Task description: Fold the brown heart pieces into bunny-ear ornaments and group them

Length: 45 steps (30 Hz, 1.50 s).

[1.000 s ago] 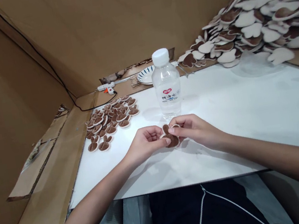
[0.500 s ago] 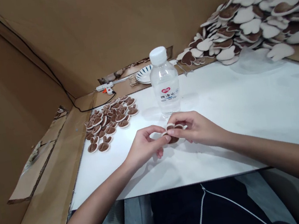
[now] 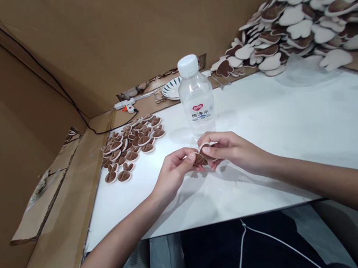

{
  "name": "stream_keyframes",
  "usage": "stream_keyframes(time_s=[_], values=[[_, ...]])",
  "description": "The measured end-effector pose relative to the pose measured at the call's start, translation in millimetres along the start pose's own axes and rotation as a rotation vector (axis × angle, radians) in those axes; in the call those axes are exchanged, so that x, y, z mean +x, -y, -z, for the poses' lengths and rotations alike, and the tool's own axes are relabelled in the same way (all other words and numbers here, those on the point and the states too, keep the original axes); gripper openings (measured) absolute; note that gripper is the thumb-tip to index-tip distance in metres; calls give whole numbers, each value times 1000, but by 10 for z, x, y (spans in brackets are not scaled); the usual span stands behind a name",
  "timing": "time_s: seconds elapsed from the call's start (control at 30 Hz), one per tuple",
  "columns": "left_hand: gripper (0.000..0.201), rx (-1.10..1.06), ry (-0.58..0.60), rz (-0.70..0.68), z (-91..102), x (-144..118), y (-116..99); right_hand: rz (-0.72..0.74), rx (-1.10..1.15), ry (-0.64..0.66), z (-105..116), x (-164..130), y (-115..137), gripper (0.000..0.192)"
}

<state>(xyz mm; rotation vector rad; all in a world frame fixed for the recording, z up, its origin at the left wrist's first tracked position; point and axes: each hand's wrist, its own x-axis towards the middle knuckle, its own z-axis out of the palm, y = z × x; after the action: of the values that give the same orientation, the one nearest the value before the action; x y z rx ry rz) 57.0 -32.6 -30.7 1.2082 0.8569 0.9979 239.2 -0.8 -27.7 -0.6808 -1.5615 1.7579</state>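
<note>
Between my hands, above the white table, is a small brown fabric piece with a pale rim. My left hand pinches its left side between thumb and fingers. On the right side, my right hand grips it, thumb on top. The fingers cover much of its outline, so I cannot tell whether it is one piece or two. To the left lies a heap of brown, white-edged pieces, round with two ear-like lobes.
A clear water bottle with a white cap stands just behind my hands. Beyond it are a striped plate and a glue gun with a black cord. Brown-and-white fabric pieces pile up at the back right, beside a plastic bag.
Both hands have shifted their hold. The brown fabric piece is turned and partly folded, and my left fingertips have moved slightly left. The heap and bottle stay put.
</note>
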Motion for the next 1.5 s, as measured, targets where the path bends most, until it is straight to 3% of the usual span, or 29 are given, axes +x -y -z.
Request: stream_keyframes(time_s=[0.27, 0.47, 0.73, 0.93, 1.23, 1.5], values=[[29, 89, -63, 41, -1, -9, -19, 37, -29, -51, 31, -4, 11, 18], [33, 198, -127, 9, 23, -11, -6, -52, -121, -42, 61, 11, 19, 27], [26, 67, -77, -10, -11, -28, -13, 116, -224, -110, 58, 19, 1, 26], [37, 82, -89, 3, -38, -31, -5, 51, -219, -96, 64, 3, 6, 29], [41, 56, 47, -45, 8, -47, -75, 31, -221, -43, 102, 6, 48, 29], [43, 57, 26, -26, 18, -32, -49, -10, -193, 60, 101, -17, 104, 28]])
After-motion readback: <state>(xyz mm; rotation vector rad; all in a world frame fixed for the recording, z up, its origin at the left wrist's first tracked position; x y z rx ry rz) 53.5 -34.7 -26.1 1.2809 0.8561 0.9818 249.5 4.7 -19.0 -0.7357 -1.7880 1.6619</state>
